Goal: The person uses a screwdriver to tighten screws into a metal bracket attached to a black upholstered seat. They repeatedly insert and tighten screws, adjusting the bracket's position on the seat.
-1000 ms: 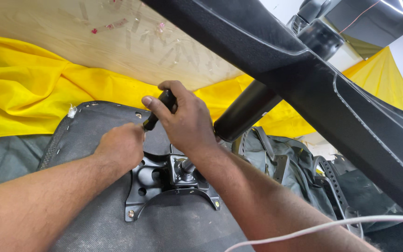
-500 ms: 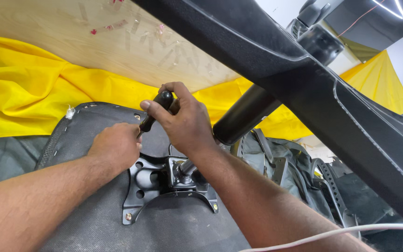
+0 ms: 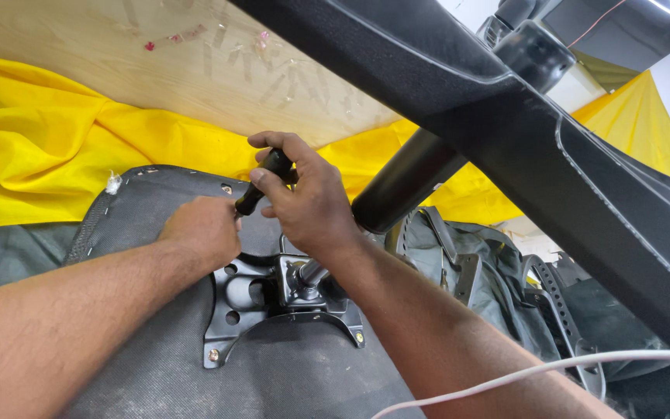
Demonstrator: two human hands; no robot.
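Right hand [image 3: 312, 206] grips a black screwdriver handle [image 3: 267, 180] above a chair's black metal mounting plate [image 3: 234, 310]; left hand [image 3: 203, 229] pinches its shaft on the upturned seat [image 3: 141, 372].

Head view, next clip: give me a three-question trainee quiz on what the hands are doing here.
1. True or false: the right hand is wrapped around a black tool handle.
2. What lies under the black seat bottom? A) yellow cloth B) blue tarp C) bare tiles
3. What is the left hand resting over?

Key
1. True.
2. A, the yellow cloth.
3. The black metal plate screwed to the seat bottom; that hand's fingers are hidden, so its grip cannot be judged.
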